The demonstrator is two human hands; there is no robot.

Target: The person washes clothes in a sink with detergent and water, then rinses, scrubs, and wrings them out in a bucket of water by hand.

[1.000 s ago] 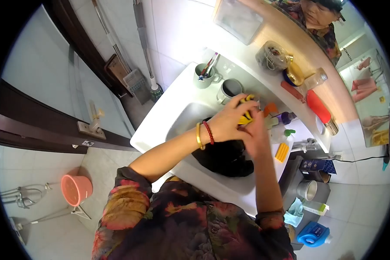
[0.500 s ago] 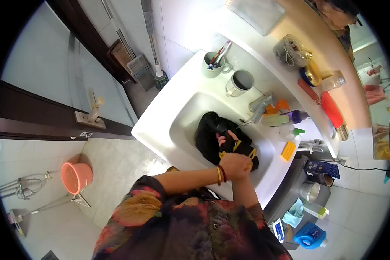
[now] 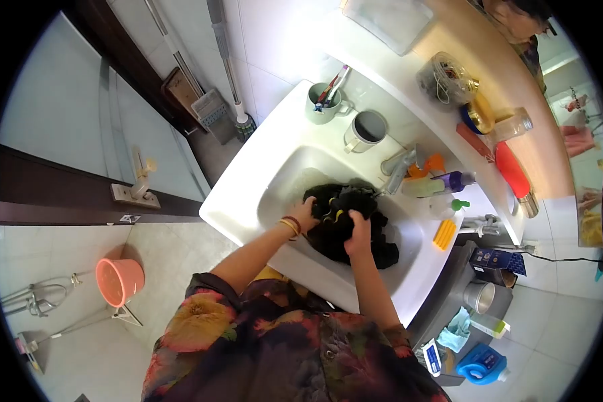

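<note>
the left forearm (image 3: 256,252) slants inward, the left hand (image 3: 304,216) curled in a grip; the right forearm (image 3: 376,288) reaches forward, the right hand (image 3: 359,234) apparently pinching, its fingertips partly hidden.

no legible text, brand or number anywhere

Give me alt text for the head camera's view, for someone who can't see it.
Left hand and right hand hold yellow-marked black fabric in a white sink. On its rim, a mug holds toothbrushes.
</note>
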